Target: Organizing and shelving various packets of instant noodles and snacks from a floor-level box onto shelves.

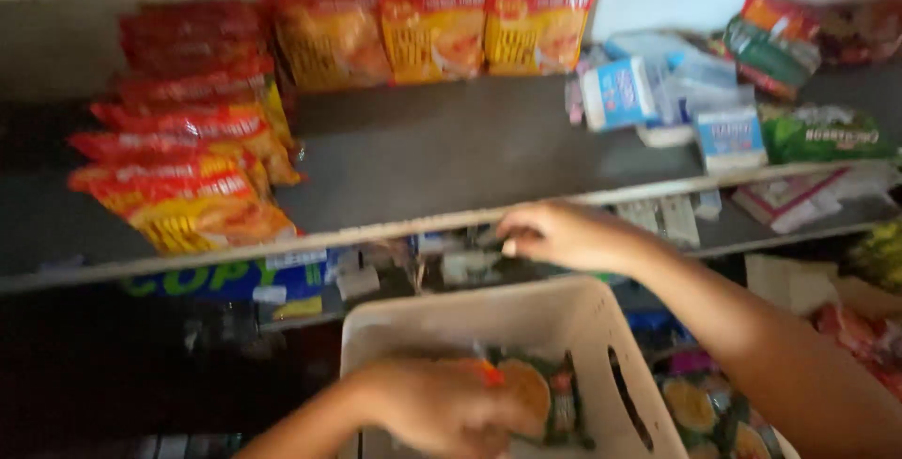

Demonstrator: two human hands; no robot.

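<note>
My left hand (442,407) reaches into a cream plastic basket (564,313) at the bottom middle and grips a green-and-orange noodle packet (545,398) lying inside. My right hand (559,232) is stretched forward to the front edge of a grey shelf (442,154), fingers curled at the lip; whether it holds anything is blurred. Red-and-yellow noodle packets (193,172) are stacked on the shelf's left, and more stand in a row (437,31) along the back.
Blue-and-white small packs (658,102) and green and red packets (817,130) crowd the shelf's right. A lower shelf holds small boxes (451,266) and a blue wrapped ream (225,280). More green packets (714,417) lie right of the basket.
</note>
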